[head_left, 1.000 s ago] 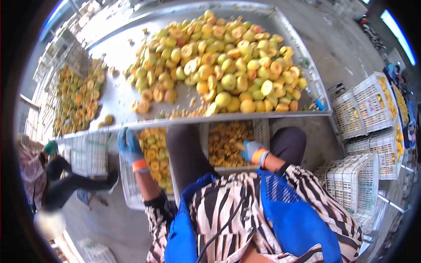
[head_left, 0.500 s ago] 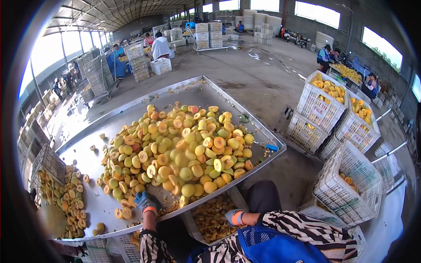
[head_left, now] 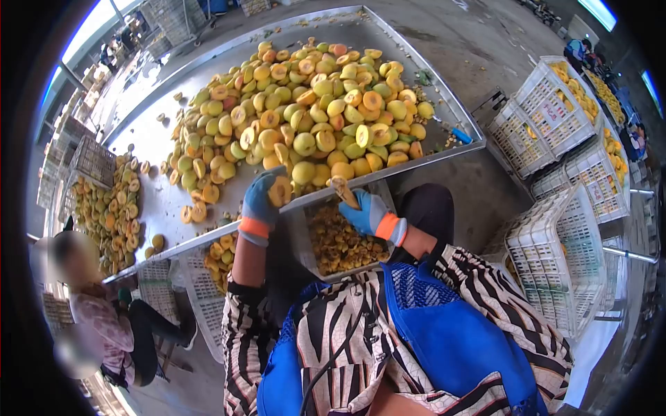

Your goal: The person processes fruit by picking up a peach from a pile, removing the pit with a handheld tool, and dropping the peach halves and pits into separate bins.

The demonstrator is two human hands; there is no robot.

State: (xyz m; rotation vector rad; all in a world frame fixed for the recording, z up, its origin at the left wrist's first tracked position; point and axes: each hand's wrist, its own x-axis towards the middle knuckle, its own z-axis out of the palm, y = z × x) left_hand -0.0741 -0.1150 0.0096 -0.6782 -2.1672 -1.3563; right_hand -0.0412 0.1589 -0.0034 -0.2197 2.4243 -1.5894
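My left hand, in a blue and grey glove with an orange cuff, is closed around a halved yellow peach, its cut face showing. To its right, my right hand, gloved alike, grips a short tan-handled tool whose exact kind I cannot make out. Both hands are at the near edge of the metal table. Just beyond them lies a large heap of halved peaches. Below my hands stands a crate holding brownish-yellow peach scraps.
White crates of peaches are stacked at the right, with a tilted crate nearer me. A blue-handled object lies in the table's right corner. Another person sits at the left, near a second peach pile.
My view has tipped downward. My left hand has lifted off the tabletop and now has a peach half. The right hand has come up from over the scrap crate, its tool now visible.
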